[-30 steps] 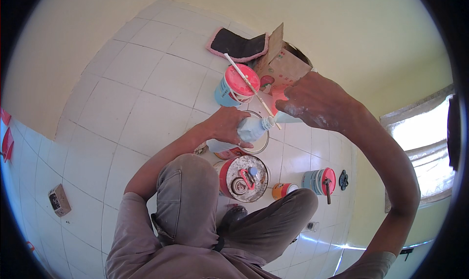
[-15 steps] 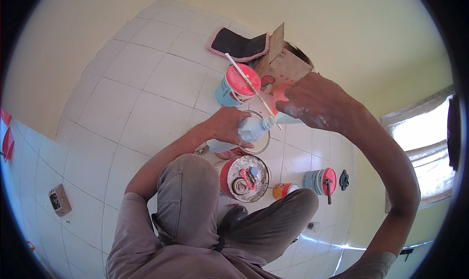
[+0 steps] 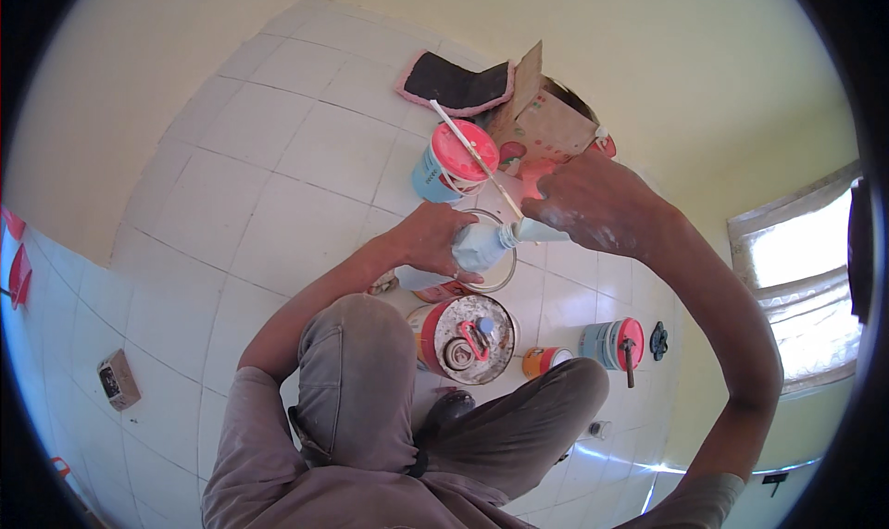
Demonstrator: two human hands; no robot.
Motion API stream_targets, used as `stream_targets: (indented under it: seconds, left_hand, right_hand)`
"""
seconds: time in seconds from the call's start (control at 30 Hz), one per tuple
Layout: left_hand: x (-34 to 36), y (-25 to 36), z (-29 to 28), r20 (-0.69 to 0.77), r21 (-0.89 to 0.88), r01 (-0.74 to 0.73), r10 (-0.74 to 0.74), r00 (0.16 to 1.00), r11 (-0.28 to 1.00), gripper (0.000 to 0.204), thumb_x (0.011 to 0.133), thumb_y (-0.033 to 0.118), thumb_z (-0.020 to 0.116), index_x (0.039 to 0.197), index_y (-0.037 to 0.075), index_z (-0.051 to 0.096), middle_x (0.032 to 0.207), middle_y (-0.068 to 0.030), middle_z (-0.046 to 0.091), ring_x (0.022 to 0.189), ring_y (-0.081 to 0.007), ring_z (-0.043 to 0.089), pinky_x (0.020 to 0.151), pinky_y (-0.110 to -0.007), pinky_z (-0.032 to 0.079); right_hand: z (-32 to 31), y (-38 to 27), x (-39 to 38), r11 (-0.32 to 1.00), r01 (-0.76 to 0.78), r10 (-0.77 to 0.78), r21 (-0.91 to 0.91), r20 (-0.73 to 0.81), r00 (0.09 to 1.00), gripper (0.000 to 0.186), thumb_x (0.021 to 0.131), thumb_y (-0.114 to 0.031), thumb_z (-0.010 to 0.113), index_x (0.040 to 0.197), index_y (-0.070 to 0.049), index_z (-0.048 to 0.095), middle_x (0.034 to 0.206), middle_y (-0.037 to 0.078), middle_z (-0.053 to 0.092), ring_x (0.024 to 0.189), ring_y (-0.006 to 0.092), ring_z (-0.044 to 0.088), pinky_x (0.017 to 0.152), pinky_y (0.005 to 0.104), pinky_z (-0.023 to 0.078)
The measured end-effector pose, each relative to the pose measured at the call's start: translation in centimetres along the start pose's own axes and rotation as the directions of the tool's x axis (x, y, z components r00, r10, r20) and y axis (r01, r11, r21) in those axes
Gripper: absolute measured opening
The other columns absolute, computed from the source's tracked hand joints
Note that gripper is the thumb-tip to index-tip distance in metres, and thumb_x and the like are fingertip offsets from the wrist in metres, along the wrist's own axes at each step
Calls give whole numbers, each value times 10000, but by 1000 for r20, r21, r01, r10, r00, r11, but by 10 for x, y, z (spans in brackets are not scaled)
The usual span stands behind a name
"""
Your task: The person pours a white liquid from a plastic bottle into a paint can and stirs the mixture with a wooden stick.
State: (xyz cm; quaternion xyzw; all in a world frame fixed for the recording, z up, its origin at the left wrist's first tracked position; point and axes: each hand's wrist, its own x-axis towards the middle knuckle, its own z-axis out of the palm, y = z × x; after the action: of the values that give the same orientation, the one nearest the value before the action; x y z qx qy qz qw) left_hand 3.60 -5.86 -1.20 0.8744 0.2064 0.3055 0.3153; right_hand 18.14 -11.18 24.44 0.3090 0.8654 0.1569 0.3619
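Note:
My left hand (image 3: 433, 237) is wrapped round a pale, whitish plastic bottle (image 3: 480, 248), which lies tilted with its neck pointing up to the right. Beneath the bottle stands a wide, open-looking round tin (image 3: 505, 272); the bottle and hand cover much of it. In my right hand (image 3: 593, 205), closed and marked with white smears, is a pale, tapering piece (image 3: 542, 230) whose narrow end meets the bottle's mouth. Its kind cannot be made out, since my fingers hide the rest. A long white-smeared stick (image 3: 474, 156) slants down behind the bottle's neck.
A blue bucket with a red lid (image 3: 466, 149) stands beyond my hands, near a cardboard box (image 3: 551, 126) and a dark, pink-edged mat (image 3: 458, 85). Closer are a large stained can (image 3: 482, 353), a small orange tin (image 3: 544, 360) and another red-lidded bucket (image 3: 611, 342).
My right hand and forearm have shifted slightly, with the elbow drawn inward. The pale piece stays at the bottle's mouth, and the left hand keeps its hold. The whole view has moved a little.

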Motion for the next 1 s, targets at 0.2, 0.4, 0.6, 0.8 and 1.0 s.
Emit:
stream_targets:
  seconds: [0.2,0.4,0.6,0.8,1.0]
  left_hand:
    - [1,1,-1,69,48,83,-86,994,995,733,577,556,927,1085,69,724,905,-158,762,823,-345,749,794,-435,593]
    - [-5,-2,-2,98,60,149,-154,983,987,770,558,544,935,1128,69,726,922,-170,762,843,-350,749,821,-427,588]
    - [-6,2,-7,117,91,168,-178,977,982,722,559,492,944,1113,82,727,979,-137,758,890,-318,744,835,-405,585]
    - [-19,-4,-11,-19,-10,-12,12,1000,1000,626,579,368,982,1062,92,695,988,-74,739,884,-264,736,815,-370,589]
    - [-25,0,-16,-56,-30,-33,32,998,999,605,559,307,1003,1035,102,692,1001,-53,757,925,-221,740,832,-350,595]
  right_hand:
    - [49,7,-10,993,-33,57,112,-218,974,214,808,-51,665,1009,-116,698,801,76,670,787,284,705,680,436,551]
    - [94,11,-21,911,-76,255,404,-411,875,183,775,-24,704,938,-106,716,809,58,684,769,273,691,643,416,540]
    - [164,7,-18,769,-13,446,639,-522,726,172,776,3,711,922,-85,735,857,61,728,772,275,701,657,401,548]
    - [231,-22,25,675,34,468,737,-463,753,203,784,-20,663,956,-110,722,863,73,727,794,299,710,689,433,554]
    - [274,-39,53,637,42,474,770,-434,767,181,795,-24,644,939,-108,715,884,75,734,826,306,716,706,444,561]
